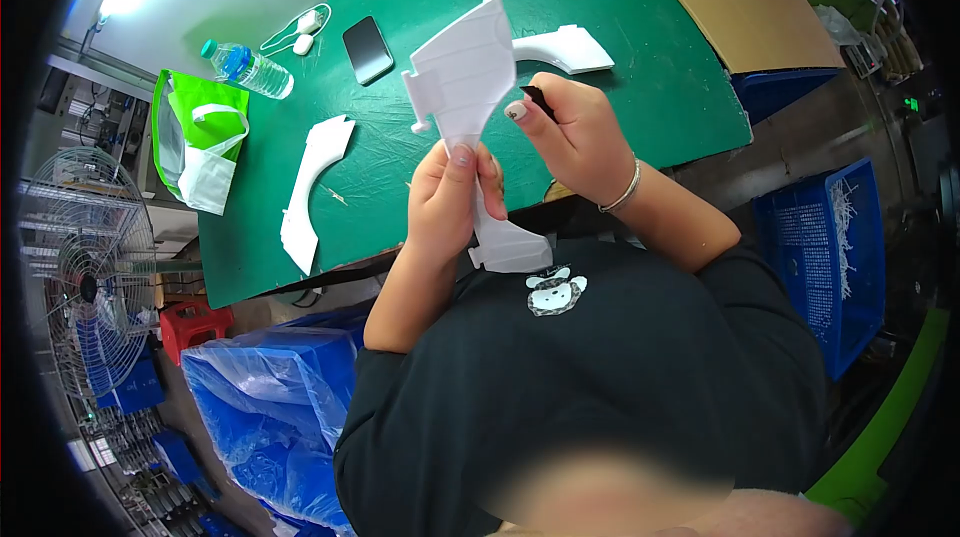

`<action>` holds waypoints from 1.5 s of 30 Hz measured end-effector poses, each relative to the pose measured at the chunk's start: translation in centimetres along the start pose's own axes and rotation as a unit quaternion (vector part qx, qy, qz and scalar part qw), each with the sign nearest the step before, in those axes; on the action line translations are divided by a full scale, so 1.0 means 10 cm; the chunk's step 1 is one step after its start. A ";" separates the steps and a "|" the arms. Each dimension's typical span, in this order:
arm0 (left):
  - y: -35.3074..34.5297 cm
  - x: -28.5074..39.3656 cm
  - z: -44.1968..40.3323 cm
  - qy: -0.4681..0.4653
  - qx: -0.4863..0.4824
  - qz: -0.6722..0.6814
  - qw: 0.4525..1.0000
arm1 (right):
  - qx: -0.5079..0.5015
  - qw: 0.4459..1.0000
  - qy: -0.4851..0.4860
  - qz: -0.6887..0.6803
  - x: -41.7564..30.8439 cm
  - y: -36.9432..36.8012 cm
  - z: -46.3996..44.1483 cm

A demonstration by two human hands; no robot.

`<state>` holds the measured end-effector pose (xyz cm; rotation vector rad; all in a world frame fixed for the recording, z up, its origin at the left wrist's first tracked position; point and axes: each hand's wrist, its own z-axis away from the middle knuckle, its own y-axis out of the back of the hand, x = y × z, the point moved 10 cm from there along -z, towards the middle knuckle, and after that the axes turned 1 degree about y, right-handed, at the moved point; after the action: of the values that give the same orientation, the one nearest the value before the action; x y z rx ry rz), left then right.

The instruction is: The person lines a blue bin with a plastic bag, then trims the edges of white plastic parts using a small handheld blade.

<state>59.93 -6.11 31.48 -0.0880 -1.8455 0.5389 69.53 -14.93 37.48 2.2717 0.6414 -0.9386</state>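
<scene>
A white curved plastic part [465, 77] is held upright over the near side of the green table [400, 157]. My left hand [450, 192] is closed round its narrow middle, and its lower end lies near my shirt. To the right of the part, my right hand [575, 132] is closed on a small black tool [540, 99], mostly hidden by the fingers. The tool is close to the part's right edge. Two more white parts lie on the table, one on the left [315, 187] and another [570, 49] behind my right hand.
A phone [368, 50], a white cable with a plug [305, 32], a water bottle [255, 72] and a green bag [205, 132] are at the left. Cardboard [740, 2] covers the right corner. Blue crates stand at right [825, 267] and lower left [280, 407], beside a fan [90, 277].
</scene>
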 end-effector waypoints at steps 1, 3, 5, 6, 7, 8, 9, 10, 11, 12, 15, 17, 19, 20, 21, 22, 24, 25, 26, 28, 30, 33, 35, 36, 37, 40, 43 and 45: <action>-0.04 -0.01 0.00 0.003 -0.017 0.012 1.000 | -0.001 1.000 0.000 -0.001 0.01 -0.03 0.00; -0.07 -0.03 0.00 0.007 -0.033 0.025 0.999 | 0.035 0.999 0.005 -0.007 0.01 0.01 0.00; -0.12 -0.03 0.01 0.006 -0.057 0.028 0.998 | 0.030 1.000 -0.001 -0.008 0.01 0.03 0.01; -0.11 -0.04 0.01 0.006 -0.057 0.028 0.998 | 0.026 1.000 -0.005 -0.009 0.01 0.03 0.00; -0.12 -0.04 0.01 0.004 -0.063 0.028 0.998 | 0.027 1.000 -0.005 -0.008 0.01 0.04 0.00; -0.13 -0.04 0.01 0.002 -0.068 0.027 0.997 | 0.025 1.000 -0.004 0.000 0.01 0.04 0.00; -0.13 -0.04 0.01 0.002 -0.069 0.027 0.997 | 0.023 1.000 -0.003 0.008 0.02 0.04 0.00; -0.14 -0.03 0.00 -0.004 -0.076 0.026 0.997 | 0.023 1.000 -0.003 0.009 0.02 0.05 0.00; -0.15 -0.02 0.00 -0.010 -0.083 0.025 0.996 | 0.007 1.000 -0.016 0.000 0.05 0.03 -0.01; -0.15 -0.02 -0.01 -0.011 -0.083 0.025 0.996 | -0.010 0.999 -0.029 -0.008 0.08 0.00 -0.01; -0.20 -0.02 -0.01 -0.009 -0.105 0.052 0.993 | -0.022 0.998 -0.048 -0.045 0.10 -0.02 -0.01; -0.22 -0.01 -0.01 -0.011 -0.115 0.064 0.991 | -0.029 0.997 -0.056 -0.047 0.13 -0.03 0.01; -0.22 -0.02 -0.01 -0.009 -0.115 0.070 0.991 | -0.036 0.996 -0.062 -0.049 0.13 -0.03 0.00; -0.22 -0.03 -0.01 -0.006 -0.114 0.075 0.991 | -0.041 0.995 -0.072 -0.060 0.12 -0.04 0.00; -0.22 -0.04 -0.01 -0.006 -0.114 0.075 0.991 | -0.047 0.993 -0.081 -0.072 0.12 -0.05 0.00; -0.21 -0.05 -0.01 -0.009 -0.107 0.069 0.992 | -0.047 0.993 -0.081 -0.072 0.12 -0.07 0.01; -0.19 -0.05 -0.01 -0.013 -0.099 0.062 0.993 | -0.067 0.993 -0.053 -0.082 0.10 -0.18 0.04; -0.20 -0.03 -0.02 -0.017 -0.105 0.057 0.993 | -0.067 0.993 -0.053 -0.083 0.11 -0.19 0.06; -0.21 0.00 -0.03 -0.022 -0.111 0.052 0.992 | -0.057 0.991 -0.054 -0.110 0.13 -0.18 0.06; -0.16 0.15 -0.03 -0.054 -0.059 -0.006 0.997 | -0.047 0.988 -0.055 -0.138 0.13 -0.10 0.05; -0.06 0.26 0.01 -0.084 -0.008 -0.063 0.994 | -0.024 0.992 -0.074 -0.104 0.13 0.14 0.00; 0.18 0.36 0.05 -0.091 0.070 -0.248 0.962 | 0.011 0.997 -0.053 -0.059 0.12 0.38 -0.04; 0.15 0.44 0.10 -0.097 0.058 -0.314 0.943 | 0.019 0.999 -0.024 0.008 0.00 0.47 -0.06; 0.11 0.48 0.12 -0.104 0.048 -0.380 0.918 | 0.020 0.999 -0.025 0.008 -0.03 0.48 -0.07; 0.09 0.51 0.12 -0.112 0.056 -0.407 0.905 | 0.015 0.999 -0.008 0.035 -0.08 0.48 -0.07; 0.01 0.55 0.16 -0.166 0.018 -0.456 0.874 | -0.005 0.997 0.015 0.070 -0.12 0.44 -0.05; -0.04 0.59 0.17 -0.196 0.007 -0.489 0.850 | -0.037 0.996 0.014 0.082 -0.12 0.38 -0.03; -0.08 0.62 0.18 -0.216 0.000 -0.501 0.838 | -0.053 0.995 0.007 0.084 -0.11 0.35 -0.02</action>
<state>56.30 -5.41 36.86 1.0323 -2.0043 -0.2152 71.15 -17.49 39.58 2.2008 0.4850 -0.7884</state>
